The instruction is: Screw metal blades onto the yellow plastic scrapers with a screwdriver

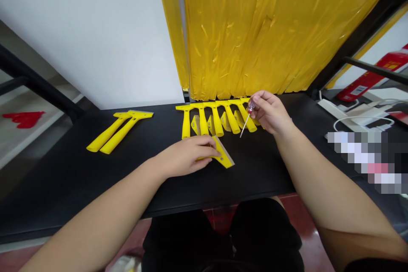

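Under my left hand lies a yellow scraper with a metal blade edge; its head points right and my fingers close over its handle end. My right hand pinches a small screwdriver by its clear and red handle, the thin shaft slanting down and left. The tip is above and to the right of the scraper's head, apart from it. Just behind my hands, several yellow scrapers stand in a row, handles towards me, with yellow blade covers between them.
Two more yellow scrapers lie together on the left of the black table. At the right are a white power strip, cables and a red package. A yellow plastic sheet hangs behind. Red pieces rest on a shelf at far left.
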A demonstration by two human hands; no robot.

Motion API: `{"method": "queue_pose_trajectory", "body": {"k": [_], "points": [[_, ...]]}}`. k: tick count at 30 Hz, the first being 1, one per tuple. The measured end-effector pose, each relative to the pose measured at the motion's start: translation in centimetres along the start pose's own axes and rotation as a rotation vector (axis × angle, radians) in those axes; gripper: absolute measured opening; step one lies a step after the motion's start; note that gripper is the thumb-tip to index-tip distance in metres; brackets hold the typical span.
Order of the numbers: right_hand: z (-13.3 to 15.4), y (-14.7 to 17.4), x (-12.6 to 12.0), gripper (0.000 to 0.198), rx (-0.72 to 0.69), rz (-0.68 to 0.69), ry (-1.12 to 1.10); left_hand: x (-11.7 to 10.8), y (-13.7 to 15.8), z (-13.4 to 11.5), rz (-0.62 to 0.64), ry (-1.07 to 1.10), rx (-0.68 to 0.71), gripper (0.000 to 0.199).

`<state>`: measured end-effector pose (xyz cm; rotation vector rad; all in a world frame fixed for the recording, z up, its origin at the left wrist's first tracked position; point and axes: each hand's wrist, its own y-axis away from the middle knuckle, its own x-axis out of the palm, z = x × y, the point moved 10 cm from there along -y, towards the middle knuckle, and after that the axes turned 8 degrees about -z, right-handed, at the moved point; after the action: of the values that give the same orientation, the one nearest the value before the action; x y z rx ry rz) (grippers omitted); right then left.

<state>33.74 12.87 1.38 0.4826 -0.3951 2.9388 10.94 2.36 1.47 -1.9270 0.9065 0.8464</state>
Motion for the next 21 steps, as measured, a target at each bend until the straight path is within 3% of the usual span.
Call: {"method": "queue_pose_trajectory", "body": {"k": [5, 10, 21], "points": [[0.3, 2.0, 3.5, 0.035, -0.095, 0.189, 0.065, 1.7, 0.2, 0.7, 0.048, -0.041, -0.017, 0.026], [-1.1, 3.6, 5.9, 0.034, -0.086, 0.302, 0.152, 2.5, 0.3, 1.7, 0.066, -0.068, -0.049, 0.025], [-1.3, 4.3, 6.7, 0.031, -0.121, 0.331, 0.207, 2.8, -0.1, 2.1, 0.046, 0.001, -0.12, 0.027]]}}
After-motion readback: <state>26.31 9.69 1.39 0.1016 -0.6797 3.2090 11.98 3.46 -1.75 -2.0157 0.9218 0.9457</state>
